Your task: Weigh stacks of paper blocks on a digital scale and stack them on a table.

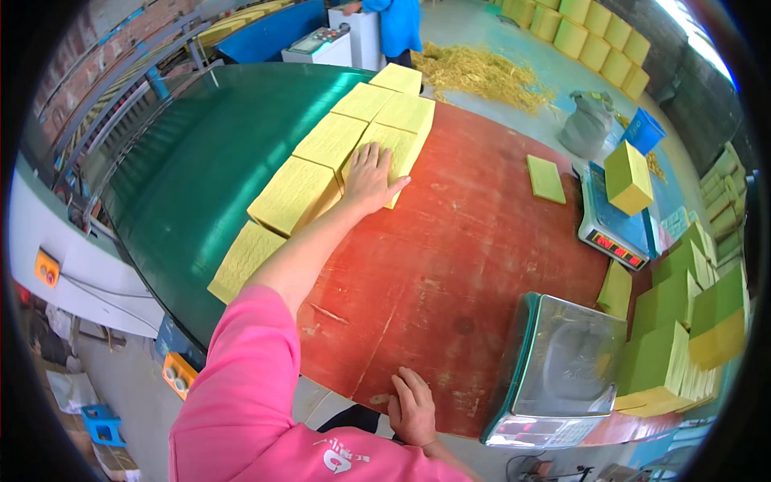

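Observation:
My left hand (371, 181) lies on top of a block of yellow paper (385, 145), fingers spread flat and thumb out over its right side. That block stands among several similar yellow blocks (295, 193), set in a slanting row where the green conveyor belt (189, 161) meets the red tabletop (450, 265). My left arm covers part of the nearer blocks. Down at the near table edge, my right hand (414, 406) rests with loosely bent fingers and nothing visible in it.
To the right sit a covered scale (569, 353) and a farther scale (614, 221) bearing a yellow block (629, 178). A thin yellow pad (546, 178) lies nearby. Stacked yellow blocks (658, 361) crowd the right edge. A person in blue (400, 28) stands beyond the belt.

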Tool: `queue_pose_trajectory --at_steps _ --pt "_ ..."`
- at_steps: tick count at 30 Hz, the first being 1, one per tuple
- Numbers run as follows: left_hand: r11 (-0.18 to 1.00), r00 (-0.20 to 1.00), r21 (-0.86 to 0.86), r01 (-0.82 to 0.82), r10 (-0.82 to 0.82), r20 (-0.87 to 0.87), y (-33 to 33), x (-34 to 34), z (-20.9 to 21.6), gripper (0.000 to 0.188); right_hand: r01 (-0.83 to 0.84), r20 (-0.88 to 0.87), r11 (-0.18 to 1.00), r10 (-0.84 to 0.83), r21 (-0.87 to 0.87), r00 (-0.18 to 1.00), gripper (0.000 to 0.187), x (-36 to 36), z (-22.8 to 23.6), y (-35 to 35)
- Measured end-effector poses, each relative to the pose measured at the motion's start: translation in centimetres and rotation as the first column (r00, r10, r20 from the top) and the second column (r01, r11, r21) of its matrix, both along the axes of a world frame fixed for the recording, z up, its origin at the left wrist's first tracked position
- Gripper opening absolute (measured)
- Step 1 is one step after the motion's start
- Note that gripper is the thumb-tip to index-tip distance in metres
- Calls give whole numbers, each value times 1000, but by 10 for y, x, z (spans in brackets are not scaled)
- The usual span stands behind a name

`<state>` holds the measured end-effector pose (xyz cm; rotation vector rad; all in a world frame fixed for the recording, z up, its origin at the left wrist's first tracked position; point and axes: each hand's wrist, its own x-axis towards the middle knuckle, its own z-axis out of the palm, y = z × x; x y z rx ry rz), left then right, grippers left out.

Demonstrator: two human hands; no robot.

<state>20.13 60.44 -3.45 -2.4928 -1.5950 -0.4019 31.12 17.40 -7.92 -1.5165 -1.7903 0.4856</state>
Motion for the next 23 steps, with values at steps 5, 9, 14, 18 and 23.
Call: queue_pose_trajectory --at_steps 5,9,14,18,23 --pt "990 996 -119 71 -65 57 -26 60 7 85 20 86 1000 -22 19 996 42 -4 -5 7" --pt "925 992 -360 118 -97 77 -38 81 83 83 15 118 1000 -15 -2 993 41 -1 -5 8" --pt "999 991 22 50 -52 127 95 84 102 63 82 79 997 -81 -10 994 39 -8 -1 5" --pt "997 990 63 -41 32 134 187 103 47 68 126 -281 961 -195 -244 940 45 -17 -11 -12" --pt "993 995 -77 -89 92 47 198 106 -4 74 95 26 993 -93 -73 995 43 -5 -26 -3"
